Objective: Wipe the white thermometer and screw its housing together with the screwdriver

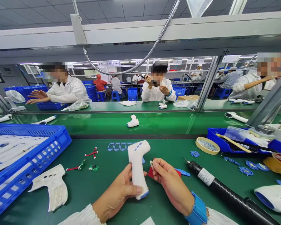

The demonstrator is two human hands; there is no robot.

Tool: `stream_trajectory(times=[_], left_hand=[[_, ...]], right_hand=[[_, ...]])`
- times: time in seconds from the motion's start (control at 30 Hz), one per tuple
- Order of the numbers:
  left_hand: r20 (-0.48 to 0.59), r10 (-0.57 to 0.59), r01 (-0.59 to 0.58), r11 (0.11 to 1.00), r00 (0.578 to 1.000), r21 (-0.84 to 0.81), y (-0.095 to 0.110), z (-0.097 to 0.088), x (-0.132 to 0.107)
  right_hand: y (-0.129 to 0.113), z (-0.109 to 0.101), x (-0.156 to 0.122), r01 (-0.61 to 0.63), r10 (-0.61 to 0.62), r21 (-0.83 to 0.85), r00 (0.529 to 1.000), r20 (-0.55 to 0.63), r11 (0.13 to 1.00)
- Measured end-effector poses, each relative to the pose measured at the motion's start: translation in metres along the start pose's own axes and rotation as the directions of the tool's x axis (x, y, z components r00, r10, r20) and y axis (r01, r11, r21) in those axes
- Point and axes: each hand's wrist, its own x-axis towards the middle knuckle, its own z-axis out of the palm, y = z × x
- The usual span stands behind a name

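My left hand is wrapped round the handle of a white infrared thermometer with blue buttons and a blue base, held upright above the green bench. Just to its right, my right hand, with a blue wristband, pinches a small pale piece between thumb and fingers. A red flat piece shows beneath these fingers; whether they touch it I cannot tell. Behind the thermometer lies a row of blue oval rings, partly hidden. An open white housing half rests to the left.
A blue crate of white housings stands left, near red cables and a small circuit board. At right lie a black electric screwdriver, a dish of screws and a blue bin. Co-workers sit beyond the green belt.
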Motion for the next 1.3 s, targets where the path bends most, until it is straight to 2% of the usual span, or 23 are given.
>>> stream_trajectory(times=[0.3, 1.3], left_hand=[[-0.056, -0.008, 0.008, 1.000, 0.998, -0.004, 0.0006, 0.0012, 0.0005], [-0.064, 0.042, -0.040, 0.999, 0.997, 0.026, 0.0009, 0.0041, -0.0025]], right_hand=[[0.0023, -0.0017, 0.0007, 0.002, -0.002, 0.004, 1.000, -0.012, 1.000], [0.0068, -0.0007, 0.0009, -0.011, 0.012, -0.084, 1.000, 0.012, 0.996]])
